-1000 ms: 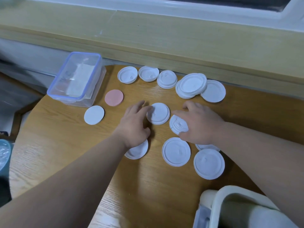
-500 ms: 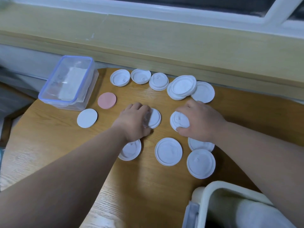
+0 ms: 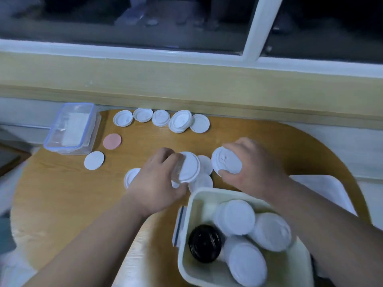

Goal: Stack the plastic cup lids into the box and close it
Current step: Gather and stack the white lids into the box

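Observation:
My left hand (image 3: 160,179) grips a white cup lid (image 3: 189,167), lifted and tilted above the table. My right hand (image 3: 251,166) holds another white lid (image 3: 226,163) off the wood, thumb under its near edge. Below them, two more white lids (image 3: 204,179) lie on the table, and one lid (image 3: 130,177) peeks out left of my left hand. The cream box (image 3: 187,228) stands open at the near right, with several white lids (image 3: 238,219) and one black lid (image 3: 205,243) inside. A row of white lids (image 3: 161,119) lies along the table's far edge.
A clear lidded container with a blue rim (image 3: 71,128) sits at the far left corner of the wooden table (image 3: 62,204). A pink disc (image 3: 112,141) and a white disc (image 3: 94,160) lie beside it. A white flat panel (image 3: 323,189) lies right of the box.
Both hands have lifted their lids off the table and tilted them. The view has pulled back and tilted, so the open box with its lids now shows at the near right.

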